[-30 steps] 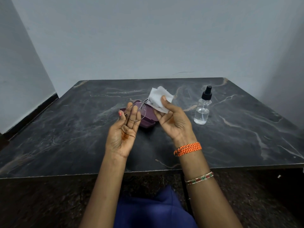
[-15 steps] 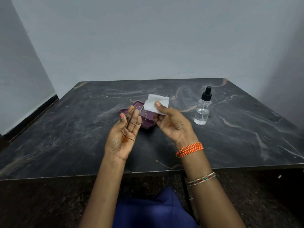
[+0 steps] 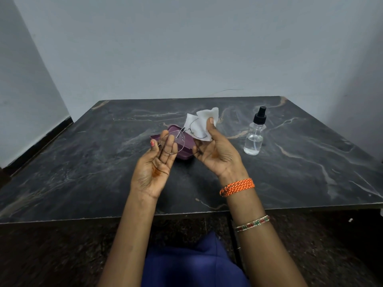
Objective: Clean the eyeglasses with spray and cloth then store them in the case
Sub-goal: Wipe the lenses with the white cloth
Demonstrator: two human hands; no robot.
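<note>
Left hand (image 3: pixel 154 162), palm up, pinches the left lens of the wire-rimmed eyeglasses (image 3: pixel 182 137); right hand (image 3: pixel 215 154) pinches a white cloth (image 3: pixel 202 126) around the right lens. Purple case (image 3: pixel 182 151) lies just behind; spray bottle (image 3: pixel 255 134) stands right on the dark marble table (image 3: pixel 83 162).

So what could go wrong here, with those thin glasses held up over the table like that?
The left hand holds the eyeglasses only at one lens rim while the right hand presses the white cloth on the other lens; hard rubbing might bend the thin wire frame. A slip could drop them onto the hard table or the purple case. The spray bottle stands near the right hand and could be knocked over.
</note>
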